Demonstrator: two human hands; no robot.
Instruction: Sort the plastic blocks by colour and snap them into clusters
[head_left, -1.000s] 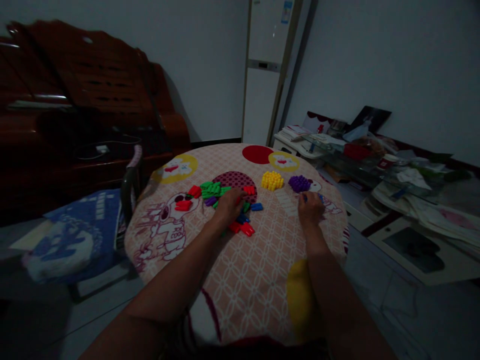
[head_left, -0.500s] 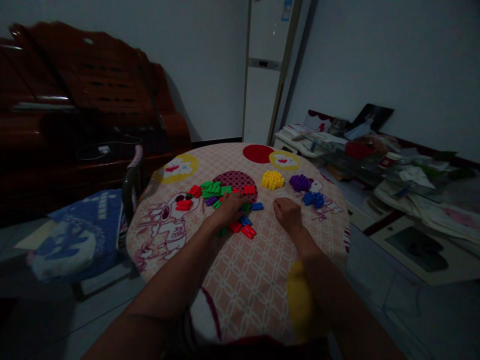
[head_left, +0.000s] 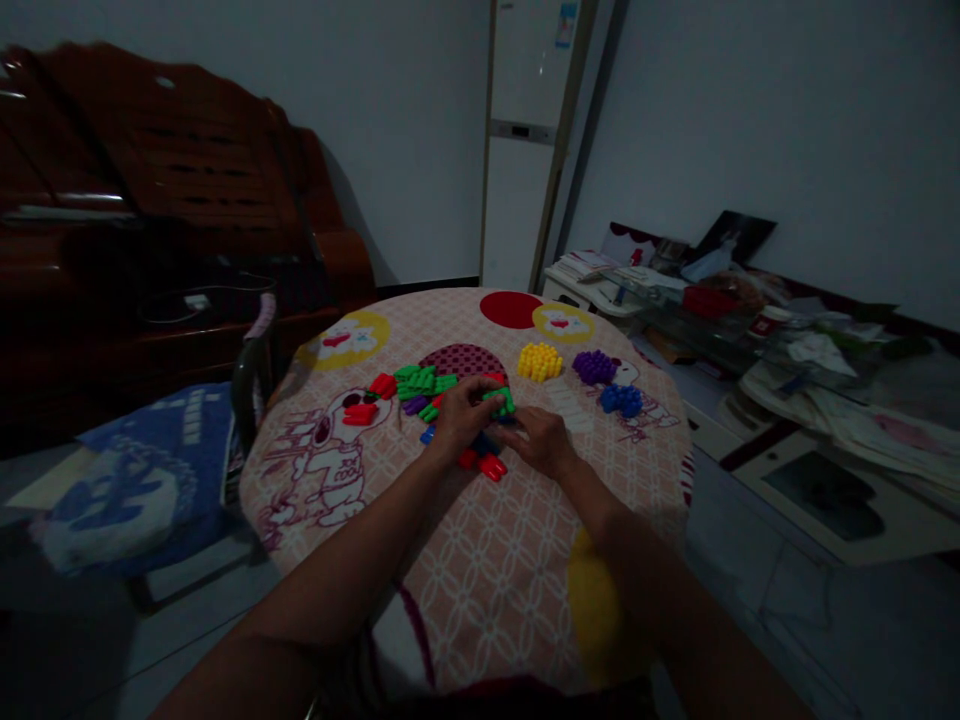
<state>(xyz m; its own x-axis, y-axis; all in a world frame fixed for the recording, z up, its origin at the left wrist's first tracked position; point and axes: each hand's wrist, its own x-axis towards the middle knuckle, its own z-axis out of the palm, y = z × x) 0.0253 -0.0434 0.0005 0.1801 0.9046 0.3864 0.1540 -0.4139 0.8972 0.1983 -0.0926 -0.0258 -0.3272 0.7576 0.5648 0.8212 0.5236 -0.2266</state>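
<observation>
My left hand [head_left: 461,415] is closed on a green plastic block [head_left: 500,402] above the middle of the table, pinching it between thumb and fingers. Close on its right, my right hand [head_left: 546,440] has its fingers drawn together, tips near the block; what they hold, if anything, is too dark to make out. Around and under the left hand lie mixed blocks: a green cluster [head_left: 420,381], red pieces [head_left: 360,413], a purple piece [head_left: 413,405] and a red one [head_left: 492,467] nearer me. Part of this pile is hidden by my hands.
Beyond my right hand sit a yellow block cluster [head_left: 540,362], a purple cluster [head_left: 595,366] and a blue cluster [head_left: 621,400]. A patterned cloth covers the round table [head_left: 480,570]. A chair with a blue cover [head_left: 150,470] stands left; a cluttered cabinet [head_left: 787,480] stands right.
My left hand has lifted a green block from the pile. My right hand has moved left, from beside the pile to close by the left hand. The view has shifted slightly.
</observation>
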